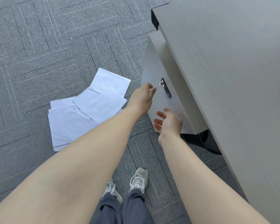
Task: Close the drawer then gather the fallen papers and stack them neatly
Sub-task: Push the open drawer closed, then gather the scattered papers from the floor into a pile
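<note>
Nearest the camera, at the bottom of the view, stand the person's grey trousers (128,209) and two pale laced sneakers (138,179) on the grey carpet tiles (39,46). Both bare forearms stretch forward from the lower corners. The right hand (168,122) hangs in front of the lower right part of the drawer front, palm turned leftward, fingers relaxed and slightly spread, holding nothing; whether its far side touches the panel cannot be told. A little farther and to the left, the left hand (141,98) reaches toward the drawer (153,73), its fingers loosely curled with the tips just beside the panel, near the lock; it grips nothing, and contact with the panel cannot be judged. The drawer is a pale grey unit tucked under the grey desk (233,78) that fills the right side; a dark lock plate (166,88) with a small metal key sits on its front. To the left of the hands, on the carpet, the papers (81,113) lie in a loose, overlapping scatter of white sheets, some creased, partly covered by the left forearm. Beyond them the carpet runs on to the far edge of the view.
</note>
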`<state>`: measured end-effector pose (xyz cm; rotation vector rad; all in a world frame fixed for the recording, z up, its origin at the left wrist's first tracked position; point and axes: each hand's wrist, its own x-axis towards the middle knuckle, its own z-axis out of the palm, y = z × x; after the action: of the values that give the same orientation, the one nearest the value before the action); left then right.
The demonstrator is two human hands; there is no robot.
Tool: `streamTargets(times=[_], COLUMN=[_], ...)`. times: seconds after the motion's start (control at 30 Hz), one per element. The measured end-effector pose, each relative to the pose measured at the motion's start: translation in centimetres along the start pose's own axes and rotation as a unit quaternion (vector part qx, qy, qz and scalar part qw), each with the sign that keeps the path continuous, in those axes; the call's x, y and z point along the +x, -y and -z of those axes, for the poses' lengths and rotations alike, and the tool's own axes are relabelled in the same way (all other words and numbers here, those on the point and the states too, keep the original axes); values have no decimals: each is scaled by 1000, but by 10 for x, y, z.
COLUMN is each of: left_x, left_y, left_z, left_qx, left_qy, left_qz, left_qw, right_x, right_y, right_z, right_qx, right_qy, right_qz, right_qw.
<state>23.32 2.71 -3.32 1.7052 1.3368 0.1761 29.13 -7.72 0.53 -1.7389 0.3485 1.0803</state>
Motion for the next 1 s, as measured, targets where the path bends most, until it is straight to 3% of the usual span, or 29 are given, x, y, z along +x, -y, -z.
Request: streamTargets(times=[0.2, 0.57, 0.8, 1.0], left_x=[-59, -161, -186, -184], left_y=[47, 203, 308, 383], left_z=[41, 118, 134, 121], left_qx=[-42, -100, -177, -274], left_qy=[-58, -121, -169, -216], left_qz=[52, 205, 288, 347], left_qw=[996, 966, 926, 870], right_x=[-36, -106, -106, -71], right_y=[-15, -117, -200, -258], right_z=[-42, -134, -183, -218], right_qx=[-99, -299, -393, -463], right_qy=[96, 248, 277, 296], right_qz=[43, 69, 64, 68], right_qw=[990, 919, 874, 833])
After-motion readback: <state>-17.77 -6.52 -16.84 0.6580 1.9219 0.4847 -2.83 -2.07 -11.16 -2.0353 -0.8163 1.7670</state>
